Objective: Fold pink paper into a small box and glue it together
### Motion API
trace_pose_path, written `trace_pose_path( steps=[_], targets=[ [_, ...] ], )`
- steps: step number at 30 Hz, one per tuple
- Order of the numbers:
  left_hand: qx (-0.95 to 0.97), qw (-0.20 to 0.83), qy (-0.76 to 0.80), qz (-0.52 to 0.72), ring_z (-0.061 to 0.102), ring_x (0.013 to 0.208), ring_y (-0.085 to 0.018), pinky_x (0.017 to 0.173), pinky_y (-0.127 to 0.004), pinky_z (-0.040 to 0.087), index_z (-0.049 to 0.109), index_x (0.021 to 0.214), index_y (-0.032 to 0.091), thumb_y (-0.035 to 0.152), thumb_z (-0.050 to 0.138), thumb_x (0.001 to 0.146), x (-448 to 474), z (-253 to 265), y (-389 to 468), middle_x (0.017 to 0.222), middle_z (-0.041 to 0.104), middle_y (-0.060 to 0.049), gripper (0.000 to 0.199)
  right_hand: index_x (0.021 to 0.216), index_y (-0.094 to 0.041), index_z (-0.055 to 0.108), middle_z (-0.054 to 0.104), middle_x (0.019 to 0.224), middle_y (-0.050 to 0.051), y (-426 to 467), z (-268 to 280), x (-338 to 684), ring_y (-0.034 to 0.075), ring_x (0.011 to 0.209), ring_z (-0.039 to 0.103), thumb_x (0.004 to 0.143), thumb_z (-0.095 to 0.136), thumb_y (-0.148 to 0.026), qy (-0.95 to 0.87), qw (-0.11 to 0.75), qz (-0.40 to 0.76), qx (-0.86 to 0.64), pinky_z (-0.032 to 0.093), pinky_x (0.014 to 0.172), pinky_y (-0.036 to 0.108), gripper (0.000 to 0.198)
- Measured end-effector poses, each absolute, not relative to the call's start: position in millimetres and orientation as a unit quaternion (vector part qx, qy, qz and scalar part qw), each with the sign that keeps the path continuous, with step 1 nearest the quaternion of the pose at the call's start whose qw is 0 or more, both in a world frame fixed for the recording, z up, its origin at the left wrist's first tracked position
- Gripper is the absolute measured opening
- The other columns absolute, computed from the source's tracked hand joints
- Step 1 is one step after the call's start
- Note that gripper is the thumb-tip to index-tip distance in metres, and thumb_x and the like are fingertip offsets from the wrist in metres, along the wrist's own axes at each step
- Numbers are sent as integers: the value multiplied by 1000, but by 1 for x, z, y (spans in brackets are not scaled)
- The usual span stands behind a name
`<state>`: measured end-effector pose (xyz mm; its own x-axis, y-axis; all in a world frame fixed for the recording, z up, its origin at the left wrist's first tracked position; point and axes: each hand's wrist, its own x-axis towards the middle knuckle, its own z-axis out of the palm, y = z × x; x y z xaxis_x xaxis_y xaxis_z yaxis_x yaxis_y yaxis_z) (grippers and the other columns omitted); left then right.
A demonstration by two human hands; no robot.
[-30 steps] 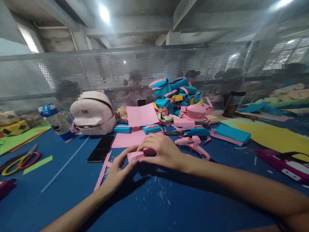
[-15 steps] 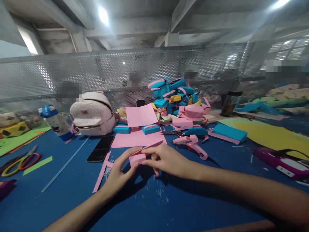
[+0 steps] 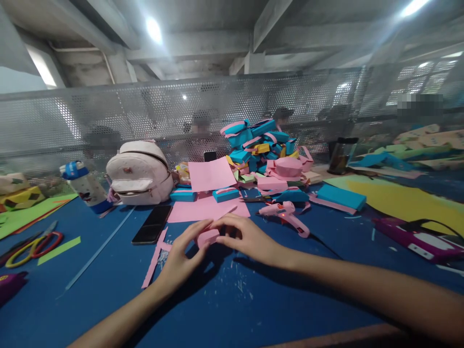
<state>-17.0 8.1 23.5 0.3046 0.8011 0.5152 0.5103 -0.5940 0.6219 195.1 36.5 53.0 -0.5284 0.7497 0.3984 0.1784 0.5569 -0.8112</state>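
Observation:
A small folded pink paper piece point(image 3: 209, 238), box-like in shape, is held between my two hands above the blue table. My left hand point(image 3: 186, 249) grips its left side, thumb below and fingers on top. My right hand point(image 3: 244, 237) pinches its right side, the fingers curled over the upper edge. Part of the piece is hidden behind the fingers. Just beyond lies a flat pink sheet point(image 3: 181, 211). To the right rests a pink hot glue gun point(image 3: 284, 212) with a small red light showing.
Left are a black phone point(image 3: 151, 224), pink strips point(image 3: 154, 263), scissors point(image 3: 39, 246), a bottle point(image 3: 85, 186) and a white backpack point(image 3: 139, 174). A pile of blue and pink paper pieces point(image 3: 263, 137) stands at the back. A purple case point(image 3: 416, 239) lies right; a perforated metal screen point(image 3: 152, 111) rises behind.
My right fingers have curled further over the top of the pink paper piece, and its raised flap shows less. The view has shifted slightly.

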Motion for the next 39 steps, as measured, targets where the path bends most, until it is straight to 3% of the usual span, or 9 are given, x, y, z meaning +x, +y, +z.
trace_pose_path(
  steps=[5,8,11,16,21,27,32,35,39],
  targets=[
    [785,172,419,423,51,129,-20,110,-39,39,53,134,32,25,56,91,-16,25,7,138,57,-3,44,109,-19,65,69,105,6,34,47,193,17,86,65,84,62,-24,-700,392,526,-282,50,67,27,26],
    [784,180,417,424,52,128,-20,111,-39,39,55,132,31,25,56,91,-15,28,6,136,59,-3,42,103,-19,72,71,102,6,32,47,191,20,95,65,86,59,-24,-714,389,519,-264,51,80,33,21],
    [784,193,412,422,50,129,-20,112,-39,38,57,130,31,27,55,92,-14,31,5,136,58,-2,38,101,-22,75,70,112,6,32,48,190,22,111,61,86,60,-22,-733,404,492,-240,45,98,39,21],
    [762,232,429,426,44,135,-23,115,-46,32,59,128,33,36,50,94,-18,30,9,142,53,-2,35,107,-25,74,69,117,6,34,48,192,21,113,61,89,56,-19,-750,416,463,-224,44,101,40,26],
    [690,309,461,465,32,142,-28,116,-53,25,44,139,36,43,62,85,-23,20,22,151,42,-4,58,107,-28,74,69,115,3,36,55,196,19,114,58,90,53,-14,-769,427,430,-204,43,101,38,30],
    [660,394,440,464,31,143,-28,114,-49,31,41,141,28,51,66,79,-21,21,27,151,41,-7,71,106,-28,74,68,111,2,35,60,197,18,109,60,91,50,-14,-772,423,432,-193,44,99,37,31],
    [604,452,454,474,39,138,-33,111,-49,36,24,148,27,54,71,71,-22,19,26,157,28,-15,94,106,-28,74,67,109,3,35,58,198,18,106,60,91,50,-14,-769,431,437,-177,44,97,35,31],
    [582,450,482,475,35,140,-36,110,-49,38,17,149,28,53,75,67,-22,21,24,159,20,-17,104,105,-28,74,67,108,3,35,57,198,18,106,60,91,51,-13,-771,434,433,-172,43,98,36,31],
    [571,445,456,518,40,137,-35,108,-48,40,14,150,29,46,78,66,-17,27,22,155,28,-17,107,107,-26,73,68,108,4,36,53,197,19,107,59,91,53,-15,-776,435,418,-182,43,97,38,28]
  ],
)
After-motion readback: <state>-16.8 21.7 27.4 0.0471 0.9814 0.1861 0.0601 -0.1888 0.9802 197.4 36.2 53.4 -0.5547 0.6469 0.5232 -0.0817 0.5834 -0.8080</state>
